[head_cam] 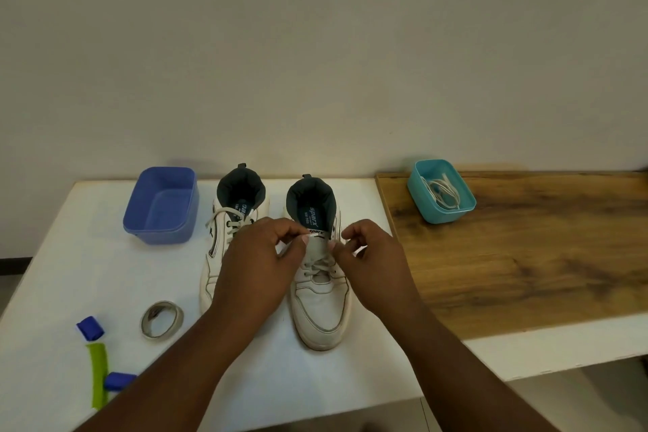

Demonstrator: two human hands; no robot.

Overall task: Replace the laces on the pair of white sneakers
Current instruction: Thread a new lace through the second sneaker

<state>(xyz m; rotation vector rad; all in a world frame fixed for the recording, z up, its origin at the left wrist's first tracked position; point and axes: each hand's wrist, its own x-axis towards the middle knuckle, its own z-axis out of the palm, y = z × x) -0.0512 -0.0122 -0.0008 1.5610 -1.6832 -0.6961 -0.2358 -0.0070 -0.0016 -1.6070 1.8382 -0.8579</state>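
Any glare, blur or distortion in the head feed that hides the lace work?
Head view: soft even light, no glare; the white table edges bow from the wide-angle lens; the left hand and right hand are slightly soft and cover the right sneaker upper eyelets.

Two white sneakers stand side by side on the white table, toes toward the person. The left sneaker (224, 242) is still laced; the right sneaker (321, 305) has its lace (317, 268) loosened at the top eyelets. Spare white laces (442, 190) lie coiled in a teal tub (442, 212).
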